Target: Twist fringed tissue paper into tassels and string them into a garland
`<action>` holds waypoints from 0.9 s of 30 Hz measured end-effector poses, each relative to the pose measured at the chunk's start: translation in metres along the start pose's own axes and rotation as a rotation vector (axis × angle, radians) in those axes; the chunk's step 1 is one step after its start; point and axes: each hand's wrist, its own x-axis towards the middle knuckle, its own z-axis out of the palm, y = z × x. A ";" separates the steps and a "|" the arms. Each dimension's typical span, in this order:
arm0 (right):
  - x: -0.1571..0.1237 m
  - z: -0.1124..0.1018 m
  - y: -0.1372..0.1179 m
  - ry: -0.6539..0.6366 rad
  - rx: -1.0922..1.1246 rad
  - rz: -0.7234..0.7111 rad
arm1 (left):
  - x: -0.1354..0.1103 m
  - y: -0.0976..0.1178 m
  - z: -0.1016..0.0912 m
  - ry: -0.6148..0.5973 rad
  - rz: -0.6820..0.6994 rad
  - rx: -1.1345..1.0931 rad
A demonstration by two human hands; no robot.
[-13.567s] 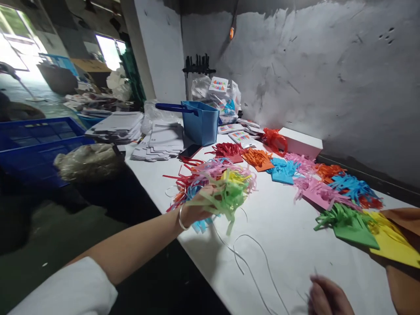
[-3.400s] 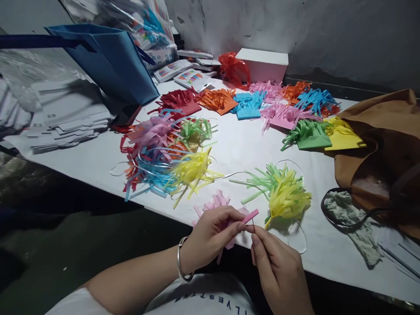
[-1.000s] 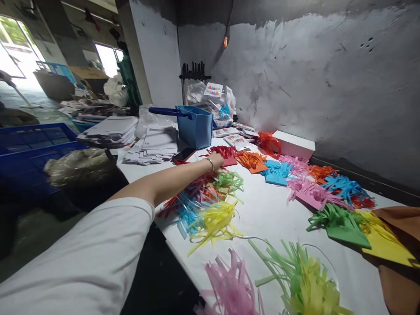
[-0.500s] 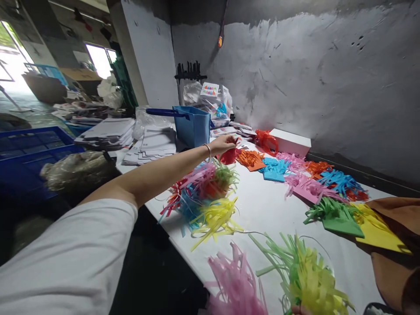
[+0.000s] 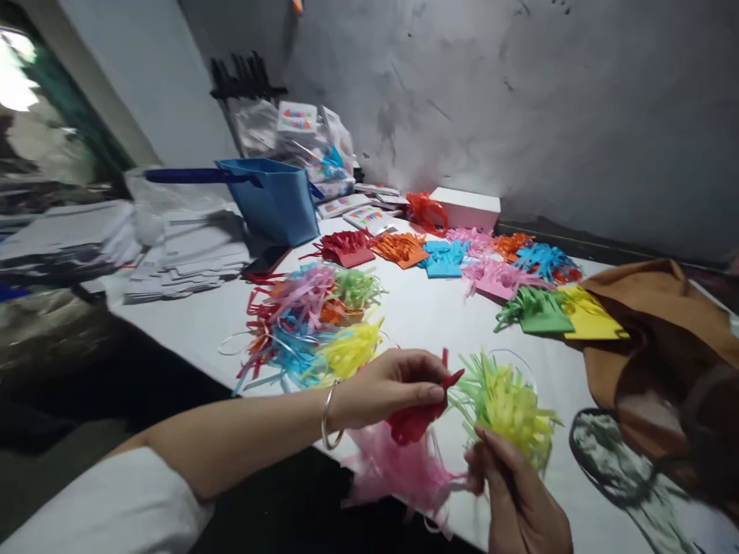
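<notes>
My left hand [image 5: 404,388], with a bracelet at the wrist, pinches a red tissue-paper tassel [image 5: 416,419] in mid-air over the near table edge. My right hand [image 5: 523,492] is close by at lower right, thumb and finger pressed together. What it pinches is too small to make out. A pink tassel [image 5: 398,469] of cut strips hangs at the table edge, one strand reaching the right fingertips. Just above that hand lie a yellow tassel [image 5: 516,412] and a light green tassel [image 5: 473,385], with thin string looping beside them.
A pile of mixed tassels [image 5: 305,323] lies left on the white table [image 5: 427,308]. Folded fringed paper bundles, red [image 5: 346,248] through yellow [image 5: 594,314], form a row behind. A blue bag [image 5: 277,204], paper stacks [image 5: 196,254], a white box [image 5: 467,206] and brown cloth [image 5: 640,308] surround them.
My left hand has come back from the far red bundle toward me with a red tassel. My right hand has risen further into view. The view has shifted right and down.
</notes>
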 end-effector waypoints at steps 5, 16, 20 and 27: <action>0.013 0.004 -0.018 -0.091 -0.003 -0.122 | -0.003 -0.040 0.019 0.075 -0.029 -0.176; 0.008 0.007 -0.009 -0.101 0.003 -0.179 | -0.008 -0.050 0.024 0.162 -0.021 -0.109; 0.007 0.005 -0.008 -0.056 -0.020 -0.166 | -0.009 -0.051 0.025 0.157 -0.035 -0.131; 0.012 0.000 -0.014 -0.067 -0.085 -0.265 | -0.012 -0.051 0.020 0.024 -0.134 -0.284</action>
